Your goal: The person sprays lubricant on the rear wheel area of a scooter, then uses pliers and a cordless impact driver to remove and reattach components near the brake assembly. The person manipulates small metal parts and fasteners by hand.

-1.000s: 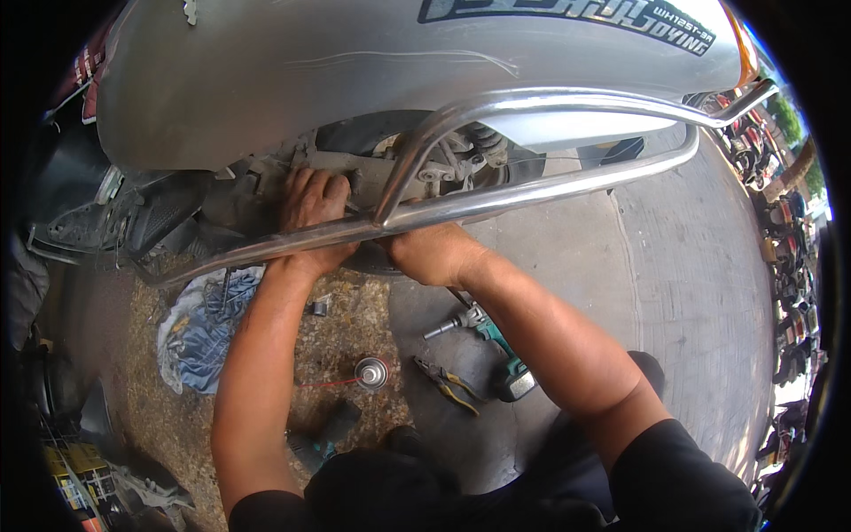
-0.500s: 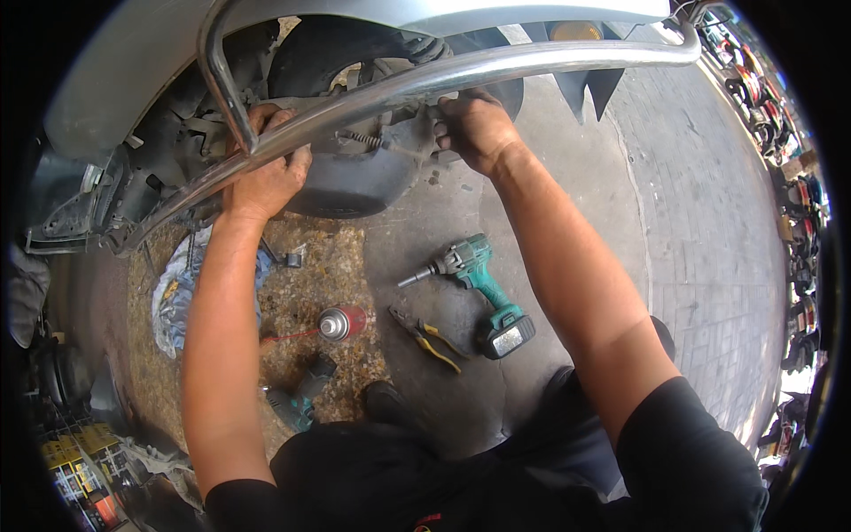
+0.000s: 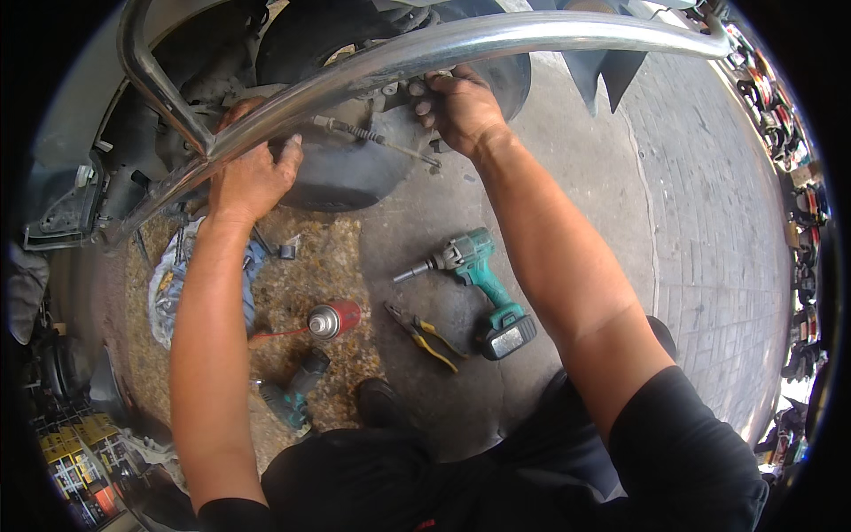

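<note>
My left hand [image 3: 253, 177] reaches under a shiny metal tube bar [image 3: 425, 51] at the side of a scooter. Its thumb stands away from the fingers, which the bar mostly hides, so its grip is unclear. On the far side of a dark rounded engine case [image 3: 341, 173], my right hand [image 3: 465, 113] has its fingers curled round a small part near the wheel [image 3: 514, 80]. Those fingers cover the part, and its kind does not show. Between both hands a thin threaded rod with a spring [image 3: 363, 135] slants down to the right, its tip free.
On the floor lie a teal cordless impact wrench [image 3: 479, 275], yellow-handled pliers [image 3: 424, 337], a red spray can [image 3: 341, 317] and a second teal power tool [image 3: 297, 390]. A crumpled cloth [image 3: 164, 306] is at left. Boxes [image 3: 80, 461] stand lower left.
The spring rod now sticks out past the engine case, with its tip in view. My right hand has shifted left and slightly up in the picture. The whole view has moved a little.
</note>
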{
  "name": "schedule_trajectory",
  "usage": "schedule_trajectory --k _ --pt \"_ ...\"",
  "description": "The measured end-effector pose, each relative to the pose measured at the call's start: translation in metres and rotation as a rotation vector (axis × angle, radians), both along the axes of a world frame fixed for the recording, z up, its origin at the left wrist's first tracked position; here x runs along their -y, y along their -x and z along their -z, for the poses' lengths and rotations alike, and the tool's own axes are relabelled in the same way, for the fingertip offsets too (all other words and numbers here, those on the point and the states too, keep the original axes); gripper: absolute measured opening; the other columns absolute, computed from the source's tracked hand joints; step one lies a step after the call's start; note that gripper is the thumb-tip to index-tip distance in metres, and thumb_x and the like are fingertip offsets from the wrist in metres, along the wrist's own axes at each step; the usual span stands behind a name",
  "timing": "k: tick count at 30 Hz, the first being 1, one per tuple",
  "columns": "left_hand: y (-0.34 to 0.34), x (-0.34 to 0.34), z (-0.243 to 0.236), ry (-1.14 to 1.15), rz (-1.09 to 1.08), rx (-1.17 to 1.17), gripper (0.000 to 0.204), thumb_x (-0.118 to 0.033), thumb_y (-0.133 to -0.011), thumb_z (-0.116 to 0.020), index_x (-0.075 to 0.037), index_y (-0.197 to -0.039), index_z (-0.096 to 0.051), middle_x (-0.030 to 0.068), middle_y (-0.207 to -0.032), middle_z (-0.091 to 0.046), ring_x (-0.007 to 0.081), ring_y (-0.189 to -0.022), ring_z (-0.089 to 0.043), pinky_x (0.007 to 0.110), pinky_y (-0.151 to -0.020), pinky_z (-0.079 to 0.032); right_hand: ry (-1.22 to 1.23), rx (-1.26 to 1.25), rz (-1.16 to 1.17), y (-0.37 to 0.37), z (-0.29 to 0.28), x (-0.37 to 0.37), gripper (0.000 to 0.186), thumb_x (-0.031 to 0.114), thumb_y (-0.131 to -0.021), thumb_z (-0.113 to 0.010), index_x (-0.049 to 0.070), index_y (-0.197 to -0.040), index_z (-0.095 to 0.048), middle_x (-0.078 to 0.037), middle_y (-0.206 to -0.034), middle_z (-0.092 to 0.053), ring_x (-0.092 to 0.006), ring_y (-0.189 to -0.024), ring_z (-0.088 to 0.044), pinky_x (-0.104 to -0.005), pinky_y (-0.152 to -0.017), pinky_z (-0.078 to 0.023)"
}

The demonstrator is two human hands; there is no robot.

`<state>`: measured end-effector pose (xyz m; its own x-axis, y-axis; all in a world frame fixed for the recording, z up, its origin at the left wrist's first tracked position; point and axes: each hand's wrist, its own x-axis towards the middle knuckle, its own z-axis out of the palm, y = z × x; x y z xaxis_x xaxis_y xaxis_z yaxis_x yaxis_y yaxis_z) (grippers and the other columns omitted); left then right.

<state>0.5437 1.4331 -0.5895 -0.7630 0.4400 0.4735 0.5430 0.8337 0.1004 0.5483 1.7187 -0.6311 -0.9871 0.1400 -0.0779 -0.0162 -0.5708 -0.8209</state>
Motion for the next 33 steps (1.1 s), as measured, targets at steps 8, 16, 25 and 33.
schedule_trajectory --k 8,16,25,33 --pt "-0.001 -0.005 0.000 0.005 -0.049 -0.026 0.046 -0.024 -0.086 -0.070 -0.009 -0.129 -0.063 0.0224 -0.127 -0.064 0.0421 -0.119 -0.058 0.047 -0.102 -0.045 -0.182 -0.039 0.237 0.003 -0.003 0.018 0.024 0.002 -0.089 -0.057 -0.006 -0.112 -0.059 -0.011 -0.069 -0.064 -0.0162 -0.045 -0.056 -0.0296 -0.038 -0.041" --pt "0.000 -0.009 0.002 -0.050 0.023 -0.093 0.043 -0.021 -0.085 -0.068 -0.008 -0.125 -0.064 0.0169 -0.127 -0.063 0.0365 -0.120 -0.058 0.043 -0.104 -0.045 -0.230 0.012 0.319 0.008 0.002 0.022 0.013 0.004 -0.090 -0.061 -0.004 -0.100 -0.062 -0.011 -0.077 -0.064 -0.0174 -0.048 -0.054 -0.0299 -0.039 -0.039" --pt "0.003 -0.007 0.007 -0.101 0.028 -0.110 0.041 -0.020 -0.084 -0.068 -0.006 -0.122 -0.065 0.0157 -0.126 -0.063 0.0358 -0.118 -0.060 0.042 -0.103 -0.045 -0.071 -0.062 0.136 0.006 0.010 0.004 0.011 0.005 -0.095 -0.060 0.000 -0.104 -0.059 -0.011 -0.082 -0.064 -0.0173 -0.053 -0.054 -0.0286 -0.041 -0.038" --pt "-0.001 -0.012 0.002 -0.035 0.003 -0.089 0.044 -0.021 -0.084 -0.068 -0.005 -0.125 -0.065 0.0191 -0.127 -0.063 0.0382 -0.118 -0.059 0.043 -0.104 -0.045 -0.172 -0.019 0.131 -0.001 0.004 0.007 0.013 0.006 -0.096 -0.059 -0.001 -0.108 -0.058 -0.011 -0.085 -0.064 -0.0171 -0.055 -0.055 -0.0288 -0.044 -0.041"
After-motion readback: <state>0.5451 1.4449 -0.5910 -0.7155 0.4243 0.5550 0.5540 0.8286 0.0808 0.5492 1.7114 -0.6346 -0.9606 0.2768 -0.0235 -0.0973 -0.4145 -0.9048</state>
